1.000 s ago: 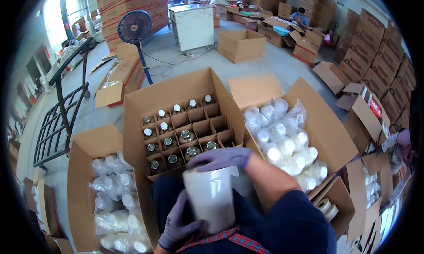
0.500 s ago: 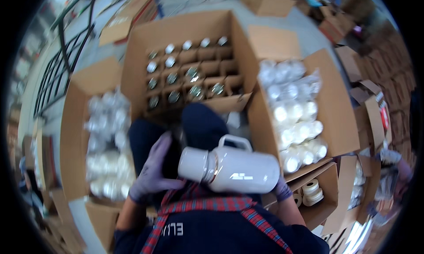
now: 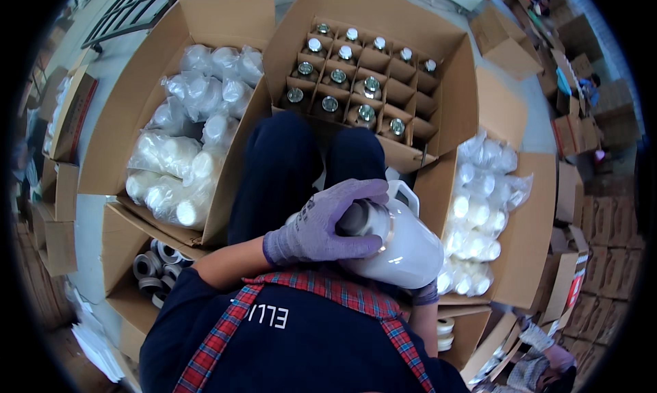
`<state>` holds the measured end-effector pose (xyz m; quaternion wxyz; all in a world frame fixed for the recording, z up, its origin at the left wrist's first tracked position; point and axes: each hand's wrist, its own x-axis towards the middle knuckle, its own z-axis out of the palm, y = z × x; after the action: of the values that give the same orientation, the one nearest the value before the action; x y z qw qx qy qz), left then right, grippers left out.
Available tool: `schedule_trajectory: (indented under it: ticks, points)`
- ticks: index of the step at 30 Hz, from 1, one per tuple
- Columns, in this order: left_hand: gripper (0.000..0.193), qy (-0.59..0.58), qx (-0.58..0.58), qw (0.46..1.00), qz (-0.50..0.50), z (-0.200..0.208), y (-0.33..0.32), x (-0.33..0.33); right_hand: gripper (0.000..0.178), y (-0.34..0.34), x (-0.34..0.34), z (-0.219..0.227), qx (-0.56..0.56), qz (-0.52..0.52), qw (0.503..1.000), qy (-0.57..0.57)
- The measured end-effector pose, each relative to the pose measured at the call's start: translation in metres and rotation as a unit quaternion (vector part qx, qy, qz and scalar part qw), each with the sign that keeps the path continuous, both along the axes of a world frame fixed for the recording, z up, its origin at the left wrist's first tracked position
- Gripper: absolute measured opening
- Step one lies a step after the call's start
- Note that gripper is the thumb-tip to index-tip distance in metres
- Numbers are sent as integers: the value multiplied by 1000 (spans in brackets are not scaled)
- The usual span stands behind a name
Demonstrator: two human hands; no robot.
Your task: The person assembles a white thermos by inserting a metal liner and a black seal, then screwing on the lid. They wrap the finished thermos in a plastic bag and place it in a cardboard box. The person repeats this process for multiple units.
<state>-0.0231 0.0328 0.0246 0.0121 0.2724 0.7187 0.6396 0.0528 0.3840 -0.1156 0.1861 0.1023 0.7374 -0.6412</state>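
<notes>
Over my lap lies a white insulated jug [image 3: 404, 249] with a loop handle, tilted on its side. My left hand [image 3: 332, 222], in a light purple glove, is closed round its narrow end. A dark grey round face shows between thumb and fingers; whether it is a lid or the mouth, I cannot tell. My right hand [image 3: 426, 294] is at the jug's wide end, with its fingers hidden behind the body. Beyond my knees, a divided carton [image 3: 448, 102] holds several upright bottles [image 3: 338, 77] with silvery or white tops.
Open cartons flank me: the left carton [image 3: 102, 140] and right carton [image 3: 530, 256] hold white pieces in clear plastic bags. Rolls of tape [image 3: 147, 264] fill a box at lower left; pale rolls [image 3: 445, 333] sit at lower right. A co-worker's gloved hand [image 3: 537, 337] shows at far lower right.
My left hand has gone from open beside the jug to closed round its narrow end. The jug's narrow end has tipped up. The whole view has turned, shifting the cartons in the picture.
</notes>
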Motion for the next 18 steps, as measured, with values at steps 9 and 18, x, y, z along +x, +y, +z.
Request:
schedule_trajectory:
  ticks: [9, 18]
  points:
    - [53, 171, 75, 982, 32, 57, -7, -17, 48, -41, -40, -5, 27, 12, 997, 76]
    - [35, 208, 51, 976, -26, 75, -12, 0, 47, -59, -17, -10, 73, 6, 992, 98]
